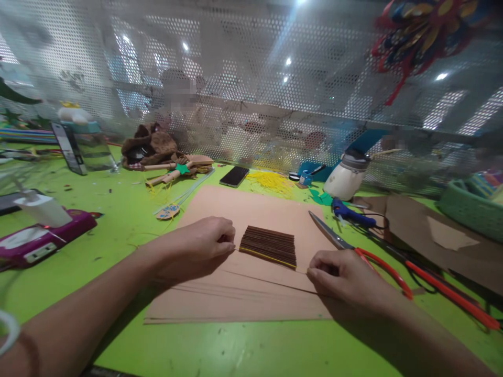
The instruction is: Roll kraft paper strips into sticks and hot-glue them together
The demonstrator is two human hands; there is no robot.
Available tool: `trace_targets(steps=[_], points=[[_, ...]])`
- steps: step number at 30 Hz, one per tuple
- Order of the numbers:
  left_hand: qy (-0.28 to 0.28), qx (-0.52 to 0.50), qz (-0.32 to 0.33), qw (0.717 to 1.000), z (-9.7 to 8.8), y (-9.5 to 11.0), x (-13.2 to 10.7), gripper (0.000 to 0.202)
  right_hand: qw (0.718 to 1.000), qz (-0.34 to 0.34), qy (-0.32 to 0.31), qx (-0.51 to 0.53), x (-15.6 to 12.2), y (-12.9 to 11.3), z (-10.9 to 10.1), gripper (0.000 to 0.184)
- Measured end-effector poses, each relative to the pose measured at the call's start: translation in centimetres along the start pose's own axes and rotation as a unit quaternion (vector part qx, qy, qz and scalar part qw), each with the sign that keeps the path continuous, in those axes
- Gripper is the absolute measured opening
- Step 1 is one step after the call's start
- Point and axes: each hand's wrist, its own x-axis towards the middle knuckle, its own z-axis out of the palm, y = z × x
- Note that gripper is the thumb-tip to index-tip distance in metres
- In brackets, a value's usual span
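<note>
A small brown ridged block of thin strips laid side by side (268, 244) lies on tan cardboard sheets (236, 201), with a yellow line along its near edge. My left hand (212, 238) is closed in a pinch just left of the block. My right hand (338, 272) pinches just beyond its near right corner. A thin, pale strand shows faintly at both fingertips, in line with the yellow edge; its kind is unclear. Beside my right hand lie large scissors (373, 259) with orange handles, blades apart. A thin dark line crosses the cardboard in front of the block.
A blue glue gun (351, 213) and a white jar (346, 175) stand right of the cardboard. Behind it are a phone (234, 176) and yellow shreds (271, 181). A purple power strip (47, 238) sits left, a green basket (473, 207) right. A perforated metal screen rises behind.
</note>
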Motion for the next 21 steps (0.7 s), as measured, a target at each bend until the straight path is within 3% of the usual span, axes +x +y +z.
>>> trace_targets(steps=[10, 21], points=[[0.002, 0.005, 0.001, 1.0, -0.1, 0.2, 0.01, 0.018, 1.0, -0.012, 0.004, -0.006, -0.2, -0.78, -0.35, 0.022], [-0.008, -0.005, -0.003, 1.0, -0.22, 0.17, 0.03, 0.019, 0.999, -0.022, 0.024, -0.013, 0.13, 0.03, -0.04, 0.023]])
